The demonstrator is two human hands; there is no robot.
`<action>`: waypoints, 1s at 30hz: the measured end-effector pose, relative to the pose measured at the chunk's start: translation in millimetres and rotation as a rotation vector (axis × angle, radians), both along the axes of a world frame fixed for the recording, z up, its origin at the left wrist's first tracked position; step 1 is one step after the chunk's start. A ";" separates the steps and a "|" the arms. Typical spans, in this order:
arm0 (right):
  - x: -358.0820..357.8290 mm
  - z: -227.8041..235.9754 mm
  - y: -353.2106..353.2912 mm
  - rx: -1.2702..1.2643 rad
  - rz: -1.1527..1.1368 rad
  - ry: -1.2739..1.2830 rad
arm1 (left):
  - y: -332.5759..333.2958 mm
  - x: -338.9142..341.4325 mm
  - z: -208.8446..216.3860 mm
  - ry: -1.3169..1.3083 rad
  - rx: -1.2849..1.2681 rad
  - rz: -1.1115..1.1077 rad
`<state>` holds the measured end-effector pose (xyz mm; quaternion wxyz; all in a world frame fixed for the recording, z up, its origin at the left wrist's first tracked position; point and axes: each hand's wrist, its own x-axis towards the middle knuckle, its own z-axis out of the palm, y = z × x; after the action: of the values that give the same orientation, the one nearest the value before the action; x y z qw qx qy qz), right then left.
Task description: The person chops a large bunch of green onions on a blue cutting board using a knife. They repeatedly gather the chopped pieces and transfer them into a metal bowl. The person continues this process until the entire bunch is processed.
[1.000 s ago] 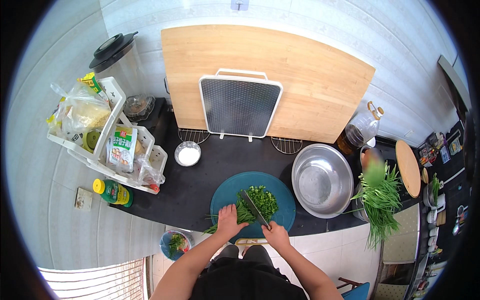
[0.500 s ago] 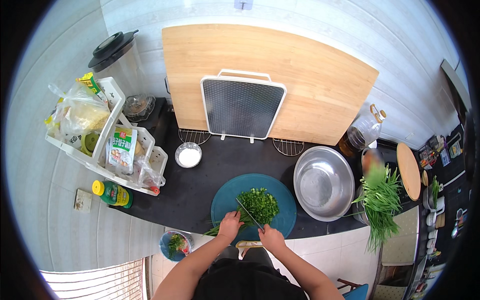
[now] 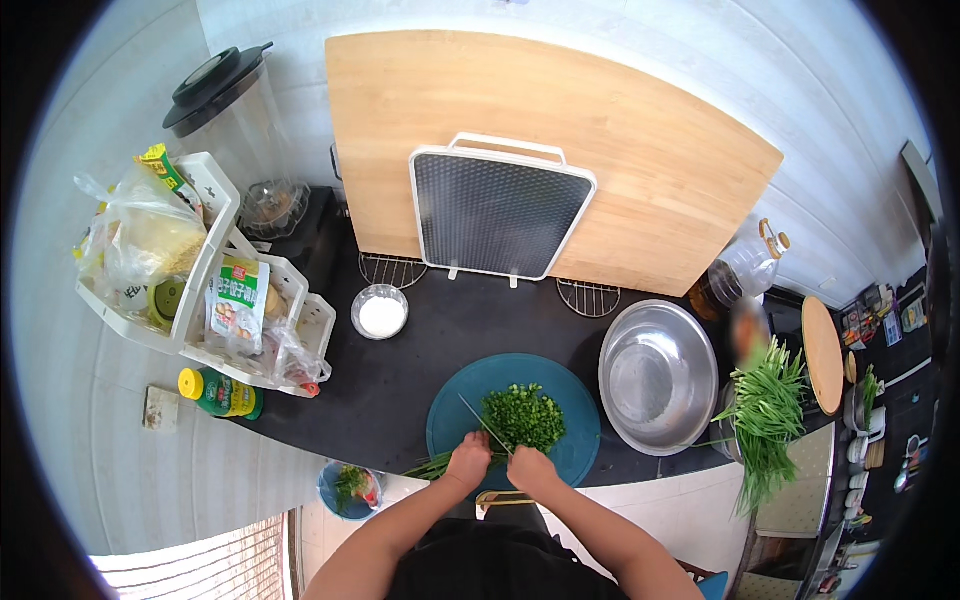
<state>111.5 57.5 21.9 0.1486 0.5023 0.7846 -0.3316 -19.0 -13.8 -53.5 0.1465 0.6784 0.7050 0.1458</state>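
Note:
On a round teal cutting board [image 3: 580, 440] lies a heap of chopped green chives [image 3: 525, 417]. My right hand [image 3: 531, 470] is closed round the handle of a knife, whose thin blade [image 3: 484, 422] slants up and left along the heap's left side. Left of the blade, my left hand [image 3: 469, 459] presses a bunch of uncut chives [image 3: 430, 466] to the board with its fingers curled. The ends of that bunch stick out past the board's lower left edge. The fingers of my right hand hide the knife handle.
A steel basin [image 3: 657, 375] stands right of the board, with more long chives [image 3: 765, 400] heaped beyond it. A small bowl of white powder [image 3: 380, 312] is at the back left. White baskets [image 3: 180, 330] and a green bottle [image 3: 222, 393] stand far left; a bin [image 3: 345, 490] sits below the counter.
The view has shifted slightly. The knife and my right hand have moved a little left, closer to my left hand; both hands still grip the same things.

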 end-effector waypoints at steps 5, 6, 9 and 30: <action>-20.1 -5.7 7.5 0.013 -0.012 -0.024 | -1.0 1.3 6.5 -0.013 0.019 -0.026; -19.7 -7.6 9.2 0.031 -0.011 -0.001 | -2.0 1.8 5.0 0.001 0.028 -0.024; -19.7 -8.5 8.2 0.049 -0.058 0.033 | -1.4 0.5 4.9 0.017 0.044 -0.019; -30.4 -31.6 6.8 0.216 -0.122 0.197 | -3.1 4.9 14.2 0.104 0.023 -0.017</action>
<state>81.1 64.3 -9.7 -0.0046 0.5270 0.7947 -0.3012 -14.1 -16.9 -39.3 0.1031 0.6927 0.7042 0.1170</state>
